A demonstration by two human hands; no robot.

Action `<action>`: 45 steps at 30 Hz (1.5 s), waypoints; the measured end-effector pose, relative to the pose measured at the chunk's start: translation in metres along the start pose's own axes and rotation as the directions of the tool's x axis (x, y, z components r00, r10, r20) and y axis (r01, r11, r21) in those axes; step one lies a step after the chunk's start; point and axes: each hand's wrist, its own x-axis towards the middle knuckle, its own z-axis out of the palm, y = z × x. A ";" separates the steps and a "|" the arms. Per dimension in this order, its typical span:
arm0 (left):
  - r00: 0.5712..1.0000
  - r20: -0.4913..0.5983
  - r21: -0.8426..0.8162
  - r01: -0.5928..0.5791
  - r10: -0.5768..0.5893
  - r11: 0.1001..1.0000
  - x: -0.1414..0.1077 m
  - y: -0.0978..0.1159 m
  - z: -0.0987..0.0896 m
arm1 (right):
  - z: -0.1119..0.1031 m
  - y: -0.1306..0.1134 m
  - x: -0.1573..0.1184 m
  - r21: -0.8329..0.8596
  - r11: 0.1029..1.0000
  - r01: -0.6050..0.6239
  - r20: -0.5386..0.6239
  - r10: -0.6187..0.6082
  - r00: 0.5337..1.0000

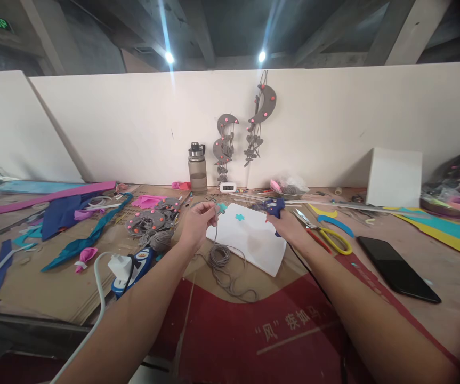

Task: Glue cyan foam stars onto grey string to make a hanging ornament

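Note:
My left hand is closed in a pinch on a small teal flower-shaped cutout, with a grey cord running down from the fingers. That grey cord lies in a loose coil partly over the near edge of a white sheet. On the sheet rests another teal flower cutout, apart from both hands. A blue hot glue gun is gripped in my right hand, its nozzle pointing left over the far right side of the sheet. The trigger finger is partly hidden.
Scissors and a black phone lie right. Left are grey felt pieces, a power strip with a white plug, and fabric strips. A water bottle and hanging moon ornaments are behind.

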 end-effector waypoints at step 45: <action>0.993 0.086 0.511 -0.114 0.082 0.852 -0.031 0.001 0.027 | 0.046 -0.053 -0.055 0.635 0.697 0.333 -0.175 -0.290 0.941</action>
